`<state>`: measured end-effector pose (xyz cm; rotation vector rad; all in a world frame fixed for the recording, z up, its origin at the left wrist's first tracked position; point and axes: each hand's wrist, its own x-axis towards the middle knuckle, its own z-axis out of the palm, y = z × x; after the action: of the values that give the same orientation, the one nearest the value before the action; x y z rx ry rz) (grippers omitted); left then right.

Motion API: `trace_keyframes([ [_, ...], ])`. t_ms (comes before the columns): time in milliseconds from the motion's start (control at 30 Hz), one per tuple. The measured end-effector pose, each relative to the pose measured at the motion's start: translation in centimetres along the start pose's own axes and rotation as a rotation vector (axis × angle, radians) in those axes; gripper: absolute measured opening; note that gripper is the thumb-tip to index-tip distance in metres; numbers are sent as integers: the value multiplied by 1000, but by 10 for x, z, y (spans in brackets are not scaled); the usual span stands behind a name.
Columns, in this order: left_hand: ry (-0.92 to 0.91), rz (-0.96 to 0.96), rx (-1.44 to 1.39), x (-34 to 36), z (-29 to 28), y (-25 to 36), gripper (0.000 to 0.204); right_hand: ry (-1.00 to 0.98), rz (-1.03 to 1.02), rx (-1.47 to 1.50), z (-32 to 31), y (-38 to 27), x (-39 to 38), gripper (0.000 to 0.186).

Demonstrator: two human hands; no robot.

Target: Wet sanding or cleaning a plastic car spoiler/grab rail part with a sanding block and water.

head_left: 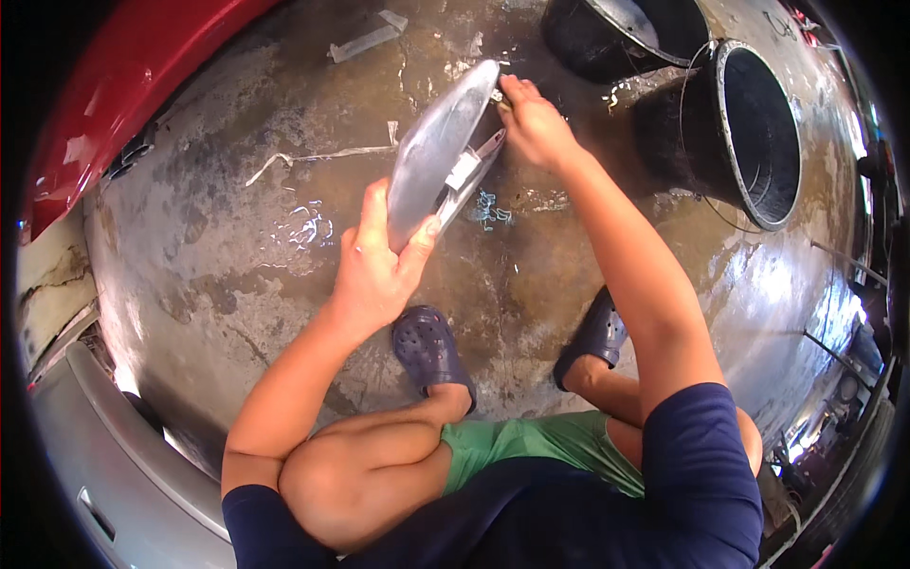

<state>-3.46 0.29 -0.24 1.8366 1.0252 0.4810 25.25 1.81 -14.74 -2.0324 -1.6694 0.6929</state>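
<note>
My left hand (379, 261) grips the lower end of an elongated silver-grey part (434, 142), holding it tilted upright above the wet floor, thumb and fingers along its sides. The part has a hollow, darker side facing right, with a small white piece inside. My right hand (538, 128) is at the upper end of the part, its fingers curled on a small yellowish item that is mostly hidden; I cannot make out what it is.
Two black buckets (664, 123) with wire handles are at upper right on the wet concrete floor (265, 237). A red car panel (104, 76) is at upper left, a grey panel (123, 455) at lower left. Rods and clutter line the right edge. My clog-shod feet are below.
</note>
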Motion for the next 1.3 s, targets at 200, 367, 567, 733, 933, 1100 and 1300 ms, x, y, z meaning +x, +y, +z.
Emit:
trace_keyframes([
  [200,13,-33,13,1,-8,-2,47,-102,-298,-174,68,-82,-98,61],
  [367,-11,-111,-15,0,-2,8,47,-113,-8,286,61,-34,-48,51],
  [567,-25,-165,-69,-18,-10,1,46,18,105,589,58,-49,-63,52],
  [733,-29,-258,-129,-9,-18,1,45,60,-142,176,62,-70,-85,61],
  [933,37,-202,-106,0,-19,-6,42,17,-284,-256,31,-78,-66,69],
  [1100,37,-245,-166,11,-25,-11,39,-216,-678,-397,63,-70,-93,66],
  [1300,72,-323,-256,10,-37,-8,40,-134,-544,-246,0,-68,-87,68],
])
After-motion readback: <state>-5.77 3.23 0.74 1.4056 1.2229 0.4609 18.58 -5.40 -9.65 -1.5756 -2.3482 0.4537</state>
